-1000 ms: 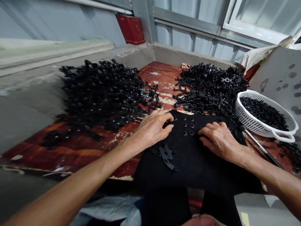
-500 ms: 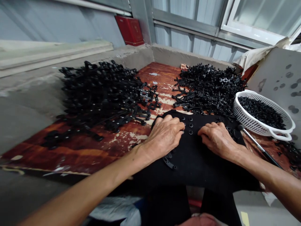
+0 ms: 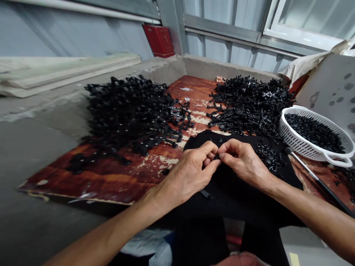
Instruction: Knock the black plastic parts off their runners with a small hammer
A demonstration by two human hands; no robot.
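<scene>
My left hand (image 3: 198, 164) and my right hand (image 3: 240, 160) meet over the black cloth (image 3: 244, 199), both closed in a pinch. Between their fingertips a small black plastic part (image 3: 217, 157) shows, mostly hidden by the fingers. Just beyond the fingers, a small round black cap (image 3: 220, 140) sits on the cloth. A curved black plastic link (image 3: 206, 194) lies below my left hand, partly covered by it. Right of my right hand is a loose heap of small black ring-like parts (image 3: 269, 155) on the cloth.
Piles of black linked plastic pieces stand at left (image 3: 133, 114) and at back right (image 3: 246, 103). A white basket (image 3: 294, 142) of small black parts is on the right, near a metal rod with a black handle (image 3: 313, 175). A low concrete ledge (image 3: 66, 111) borders the worn red-brown board (image 3: 111, 181).
My right hand has moved left and my left hand slightly right, so their fingertips now meet around a small black part. The heap of rings has come into fuller view.
</scene>
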